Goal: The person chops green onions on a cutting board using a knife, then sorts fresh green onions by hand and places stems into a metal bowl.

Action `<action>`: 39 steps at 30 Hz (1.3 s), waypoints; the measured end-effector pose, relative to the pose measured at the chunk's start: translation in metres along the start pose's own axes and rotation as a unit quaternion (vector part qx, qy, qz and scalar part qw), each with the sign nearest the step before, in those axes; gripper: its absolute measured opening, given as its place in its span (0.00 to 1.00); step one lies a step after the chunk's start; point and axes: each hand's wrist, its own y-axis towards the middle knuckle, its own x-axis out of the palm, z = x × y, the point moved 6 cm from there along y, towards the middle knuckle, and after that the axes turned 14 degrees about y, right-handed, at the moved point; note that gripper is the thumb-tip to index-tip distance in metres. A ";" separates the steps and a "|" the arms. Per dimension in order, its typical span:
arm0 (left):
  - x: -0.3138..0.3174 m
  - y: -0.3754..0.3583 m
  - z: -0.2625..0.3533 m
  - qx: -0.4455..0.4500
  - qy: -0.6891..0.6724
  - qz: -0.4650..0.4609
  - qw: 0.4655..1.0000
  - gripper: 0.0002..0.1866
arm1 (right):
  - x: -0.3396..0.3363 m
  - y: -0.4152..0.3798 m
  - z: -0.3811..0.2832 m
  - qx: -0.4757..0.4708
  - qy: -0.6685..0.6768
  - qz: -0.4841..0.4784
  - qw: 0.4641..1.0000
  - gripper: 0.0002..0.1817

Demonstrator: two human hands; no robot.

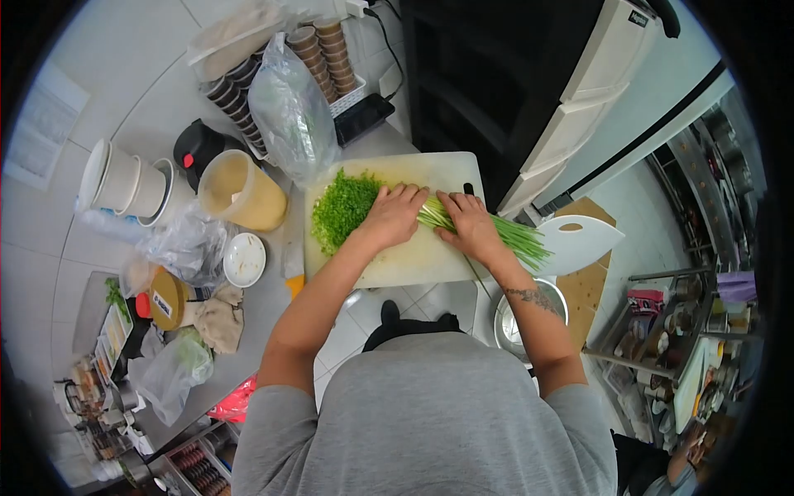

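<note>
A bunch of green onions [521,240] lies across the white cutting board [397,269], its long green ends reaching past the right edge. My left hand [395,217] curls its fingers over the pale end of the bunch. Close beside it, my right hand [471,225] grips the stalks further right. Left of my left hand is a heap of finely chopped green onions [341,211], touching or nearly touching it. A knife [294,258] with a yellow handle rests on the counter along the board's left side.
A tub of yellowish contents [241,192], a small white dish [245,259] and a plastic bag [291,112] stand left of the board. A phone [364,118] lies behind it. To the right are a white curved board [579,244] and a metal bowl [509,324]. Another person [682,467] is at lower right.
</note>
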 end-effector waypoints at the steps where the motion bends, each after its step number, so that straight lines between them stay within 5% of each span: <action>1: 0.003 0.003 -0.001 0.000 0.003 -0.007 1.000 0.39 | -0.001 0.001 -0.001 0.001 0.007 0.003 1.000 0.47; 8: -0.016 -0.013 0.008 -0.028 0.046 0.091 0.994 0.39 | -0.056 -0.038 0.005 -0.054 0.085 0.190 0.977 0.36; 11: -0.037 -0.028 0.014 -0.057 0.073 0.148 0.985 0.40 | -0.092 -0.094 0.067 0.069 0.140 0.370 0.916 0.22; 14: -0.044 -0.046 0.028 -0.043 0.030 0.169 0.984 0.35 | -0.075 -0.196 0.184 0.214 0.220 0.527 0.793 0.08; 16: -0.043 -0.056 0.054 0.011 -0.027 0.146 0.989 0.31 | -0.036 -0.289 0.247 0.336 0.175 0.555 0.740 0.08; 19: -0.034 -0.068 0.104 0.090 -0.130 0.081 0.984 0.23 | 0.045 -0.422 0.282 0.574 -0.014 0.404 0.712 0.16; 21: -0.024 -0.069 0.140 0.146 -0.154 0.030 0.977 0.21 | 0.132 -0.506 0.309 0.684 0.032 0.259 0.682 0.22; 22: -0.020 -0.070 0.153 0.173 -0.164 0.005 0.971 0.21 | 0.187 -0.552 0.322 0.742 0.218 0.280 0.569 0.26; 24: 0.000 -0.075 0.168 0.189 -0.178 -0.049 0.965 0.18 | 0.194 -0.537 0.252 0.716 0.459 0.363 0.380 0.32; 26: 0.015 -0.072 0.180 0.196 -0.179 -0.075 0.961 0.17 | 0.241 -0.543 0.259 0.712 0.511 0.395 0.276 0.34; 32: 0.040 -0.072 0.198 0.173 -0.113 -0.121 0.971 0.18 | 0.259 -0.520 0.280 0.655 0.555 0.488 0.158 0.27; 38: 0.082 -0.101 0.221 0.173 -0.106 -0.158 0.966 0.17 | 0.231 -0.528 0.274 0.537 0.635 0.540 0.131 0.23; 39: 0.084 -0.102 0.225 0.175 -0.098 -0.165 0.966 0.16 | 0.218 -0.533 0.267 0.527 0.620 0.558 0.164 0.15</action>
